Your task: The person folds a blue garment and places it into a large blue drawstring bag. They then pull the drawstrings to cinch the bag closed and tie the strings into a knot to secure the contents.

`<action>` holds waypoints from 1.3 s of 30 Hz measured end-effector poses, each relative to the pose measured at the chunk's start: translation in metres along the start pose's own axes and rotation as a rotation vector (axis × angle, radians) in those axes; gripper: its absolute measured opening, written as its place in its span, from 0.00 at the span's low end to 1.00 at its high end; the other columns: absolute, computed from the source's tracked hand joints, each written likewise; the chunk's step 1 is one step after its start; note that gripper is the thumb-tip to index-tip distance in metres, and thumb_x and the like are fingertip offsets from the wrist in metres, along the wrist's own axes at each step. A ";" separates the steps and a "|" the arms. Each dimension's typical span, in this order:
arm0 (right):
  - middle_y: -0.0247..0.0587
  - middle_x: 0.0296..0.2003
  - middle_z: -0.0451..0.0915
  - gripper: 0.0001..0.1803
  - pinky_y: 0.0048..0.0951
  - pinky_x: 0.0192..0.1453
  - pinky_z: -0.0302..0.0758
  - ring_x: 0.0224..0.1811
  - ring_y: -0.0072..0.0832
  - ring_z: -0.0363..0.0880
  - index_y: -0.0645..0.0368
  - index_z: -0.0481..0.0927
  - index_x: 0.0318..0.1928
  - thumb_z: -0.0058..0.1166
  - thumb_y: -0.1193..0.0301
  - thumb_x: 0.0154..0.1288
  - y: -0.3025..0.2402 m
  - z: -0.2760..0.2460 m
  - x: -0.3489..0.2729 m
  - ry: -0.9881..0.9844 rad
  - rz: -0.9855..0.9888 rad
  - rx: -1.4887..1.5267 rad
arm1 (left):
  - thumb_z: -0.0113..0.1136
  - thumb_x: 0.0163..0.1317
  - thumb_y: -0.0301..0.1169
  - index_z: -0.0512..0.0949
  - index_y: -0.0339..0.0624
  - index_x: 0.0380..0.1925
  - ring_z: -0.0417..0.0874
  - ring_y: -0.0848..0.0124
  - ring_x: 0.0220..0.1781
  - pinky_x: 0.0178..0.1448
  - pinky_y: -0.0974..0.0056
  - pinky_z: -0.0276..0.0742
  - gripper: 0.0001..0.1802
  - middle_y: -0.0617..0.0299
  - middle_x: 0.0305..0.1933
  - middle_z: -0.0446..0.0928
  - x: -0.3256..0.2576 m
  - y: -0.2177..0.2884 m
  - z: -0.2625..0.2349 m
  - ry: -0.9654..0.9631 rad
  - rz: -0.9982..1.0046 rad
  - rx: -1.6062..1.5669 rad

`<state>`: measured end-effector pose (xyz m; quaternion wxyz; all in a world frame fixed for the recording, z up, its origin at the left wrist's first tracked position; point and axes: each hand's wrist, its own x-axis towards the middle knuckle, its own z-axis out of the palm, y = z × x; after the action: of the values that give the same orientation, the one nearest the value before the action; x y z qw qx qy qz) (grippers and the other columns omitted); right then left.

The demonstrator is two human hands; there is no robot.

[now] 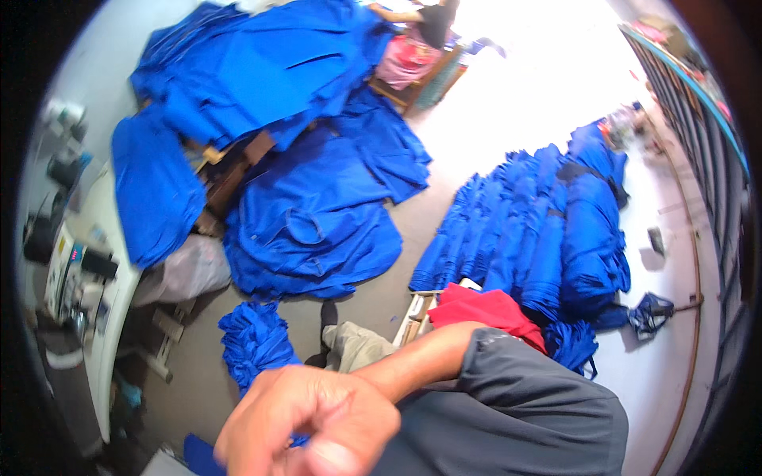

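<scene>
My right hand [313,416] is close to me, its forearm crossing from the grey sleeve on the right. Its fingers are curled and closed, with the thumb tip toward the lower edge. A scrap of blue shows between the fingers; I cannot tell whether it is held or lies behind. Just beyond the hand, a bunched blue cloth [255,337] rests low on the left. Another bit of blue cloth [202,455] shows at the bottom edge beside the hand. My left hand is out of view.
Large blue cloth heaps [317,214] cover the floor and a support ahead. Stacked blue bundles [516,230] stand on the right, with a red cloth [488,313] before them. A sewing machine [83,270] sits on a white table [115,317] at left. Another person's arm [397,14] shows far off.
</scene>
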<state>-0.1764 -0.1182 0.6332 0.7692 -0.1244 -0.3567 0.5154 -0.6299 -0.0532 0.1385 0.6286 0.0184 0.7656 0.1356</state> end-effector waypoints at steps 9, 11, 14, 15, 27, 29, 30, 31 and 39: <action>0.43 0.36 0.86 0.51 0.18 0.24 0.58 0.21 0.11 0.63 0.75 0.85 0.49 0.50 0.29 0.65 -0.109 0.034 -0.023 -0.121 -0.536 0.099 | 0.62 0.60 0.32 0.68 0.50 0.24 0.67 0.74 0.20 0.20 0.68 0.59 0.12 0.69 0.20 0.65 -0.043 -0.012 0.187 -0.246 0.039 0.472; 0.44 0.38 0.86 0.51 0.18 0.24 0.58 0.21 0.11 0.63 0.74 0.84 0.50 0.51 0.29 0.64 -0.114 0.031 -0.028 -0.091 -0.517 0.096 | 0.62 0.60 0.31 0.68 0.49 0.25 0.67 0.74 0.20 0.20 0.68 0.60 0.11 0.69 0.20 0.65 -0.048 -0.016 0.212 -0.282 0.039 0.536; 0.46 0.42 0.85 0.51 0.17 0.24 0.58 0.21 0.11 0.62 0.74 0.83 0.51 0.54 0.29 0.64 -0.121 0.022 -0.037 -0.043 -0.489 0.099 | 0.62 0.60 0.30 0.69 0.48 0.26 0.67 0.74 0.20 0.21 0.68 0.60 0.10 0.68 0.21 0.66 -0.050 -0.007 0.236 -0.300 0.045 0.615; 0.47 0.43 0.85 0.51 0.17 0.24 0.58 0.21 0.11 0.62 0.74 0.82 0.51 0.54 0.29 0.63 -0.123 0.020 -0.040 -0.030 -0.488 0.116 | 0.62 0.60 0.30 0.69 0.47 0.26 0.67 0.73 0.20 0.21 0.68 0.60 0.10 0.68 0.21 0.66 -0.050 -0.004 0.242 -0.302 0.049 0.639; 0.48 0.46 0.84 0.51 0.16 0.25 0.58 0.21 0.12 0.61 0.73 0.76 0.56 0.55 0.29 0.62 -0.120 0.024 -0.023 0.129 -0.432 -0.152 | 0.63 0.61 0.27 0.71 0.42 0.29 0.68 0.72 0.20 0.21 0.67 0.62 0.08 0.65 0.22 0.68 -0.027 0.036 0.303 -0.348 0.042 0.836; 0.42 0.41 0.82 0.45 0.17 0.25 0.60 0.21 0.12 0.63 0.72 0.77 0.53 0.55 0.34 0.66 -0.126 0.015 -0.005 0.069 -0.427 -0.331 | 0.63 0.61 0.27 0.72 0.41 0.30 0.68 0.72 0.19 0.21 0.67 0.62 0.08 0.65 0.23 0.68 -0.020 0.054 0.304 -0.336 0.054 0.829; 0.36 0.33 0.78 0.35 0.18 0.26 0.61 0.22 0.12 0.65 0.69 0.79 0.45 0.51 0.41 0.73 -0.112 0.005 -0.012 0.150 -0.347 -0.362 | 0.63 0.61 0.26 0.72 0.40 0.30 0.69 0.72 0.19 0.21 0.67 0.63 0.08 0.65 0.23 0.68 -0.016 0.064 0.306 -0.337 0.068 0.822; 0.30 0.25 0.75 0.30 0.19 0.27 0.62 0.23 0.13 0.67 0.66 0.82 0.36 0.47 0.48 0.80 -0.098 -0.005 -0.015 0.229 -0.265 -0.390 | 0.63 0.61 0.26 0.72 0.40 0.31 0.69 0.72 0.19 0.21 0.67 0.63 0.08 0.65 0.23 0.69 -0.012 0.076 0.305 -0.337 0.092 0.809; 0.26 0.30 0.80 0.18 0.24 0.39 0.73 0.35 0.15 0.74 0.60 0.86 0.38 0.59 0.57 0.76 0.009 -0.122 -0.092 1.192 0.132 -0.706 | 0.63 0.61 0.24 0.73 0.36 0.33 0.69 0.71 0.19 0.22 0.66 0.64 0.07 0.63 0.24 0.70 0.027 0.163 0.300 -0.329 0.284 0.738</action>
<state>-0.1197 -0.1737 0.5026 0.7143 -0.6505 -0.0115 0.2578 -0.3682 0.1641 0.0987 0.6686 0.3687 0.6423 -0.0670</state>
